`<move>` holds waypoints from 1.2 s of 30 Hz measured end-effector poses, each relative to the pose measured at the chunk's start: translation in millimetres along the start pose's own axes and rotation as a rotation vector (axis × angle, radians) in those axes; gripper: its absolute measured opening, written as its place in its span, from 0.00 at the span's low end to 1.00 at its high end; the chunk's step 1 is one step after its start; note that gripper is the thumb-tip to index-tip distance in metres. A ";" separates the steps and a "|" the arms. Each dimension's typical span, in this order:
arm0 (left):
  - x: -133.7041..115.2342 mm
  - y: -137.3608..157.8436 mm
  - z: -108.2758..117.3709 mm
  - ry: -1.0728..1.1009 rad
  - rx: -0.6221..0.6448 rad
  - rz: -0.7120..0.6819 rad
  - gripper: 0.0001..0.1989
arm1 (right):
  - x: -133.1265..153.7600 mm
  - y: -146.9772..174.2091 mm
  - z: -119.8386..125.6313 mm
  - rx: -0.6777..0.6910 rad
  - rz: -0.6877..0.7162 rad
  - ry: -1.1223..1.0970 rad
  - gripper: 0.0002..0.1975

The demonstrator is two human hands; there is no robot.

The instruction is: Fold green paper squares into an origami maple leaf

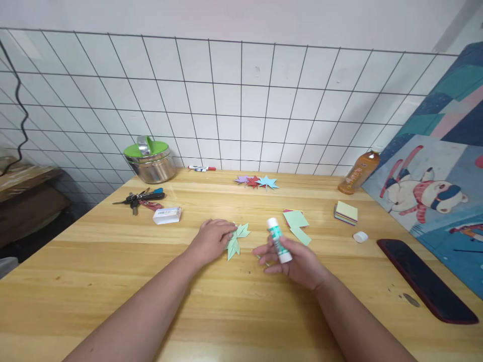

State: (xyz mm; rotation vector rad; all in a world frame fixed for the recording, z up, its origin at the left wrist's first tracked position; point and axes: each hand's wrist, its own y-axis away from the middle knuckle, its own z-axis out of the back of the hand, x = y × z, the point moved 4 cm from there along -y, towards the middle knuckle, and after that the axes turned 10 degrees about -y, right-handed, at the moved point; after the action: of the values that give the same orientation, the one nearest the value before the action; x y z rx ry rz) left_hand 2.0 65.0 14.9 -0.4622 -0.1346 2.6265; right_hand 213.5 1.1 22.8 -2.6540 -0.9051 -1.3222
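Note:
My left hand [215, 239] is closed at the left edge of a light green folded paper leaf [234, 245], fingertips on it and part of it hidden beneath them. To the right of the leaf, my right hand [298, 261] grips a white and green glue stick [278, 240], tilted and raised over the table. A thin, pale green sliver, perhaps paper, shows by the right fingertips; I cannot tell whether they hold it. Farther right lies a white cap [360, 237]. Green paper pieces [296, 218] lie beyond my right hand.
Purple, red and blue paper leaves [256, 182] lie near the tiled wall, with a marker [202, 168] to their left. At left are a green-lidded steel pot [153, 166], keys [135, 201] and a white box [167, 215]. At right are a bottle [358, 172], a paper stack [345, 212] and a dark tray-like object [426, 281].

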 end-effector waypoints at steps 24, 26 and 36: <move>-34.1 9.8 -4.1 0.021 0.093 -0.209 0.27 | 27.3 11.1 -3.6 -0.495 0.457 0.840 0.14; -34.8 10.7 -9.2 0.004 0.136 -0.172 0.26 | 23.1 8.4 -9.1 -0.492 0.494 0.948 0.13; -34.0 11.5 -17.7 0.013 0.142 -0.061 0.33 | 13.3 -15.6 -26.2 -0.547 0.568 1.533 0.08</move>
State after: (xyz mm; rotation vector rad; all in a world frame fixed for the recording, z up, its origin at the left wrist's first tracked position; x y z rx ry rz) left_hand 31.5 39.3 6.5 -0.4193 0.0412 2.5514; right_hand 192.8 13.0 46.0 -1.0195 0.4134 -2.7042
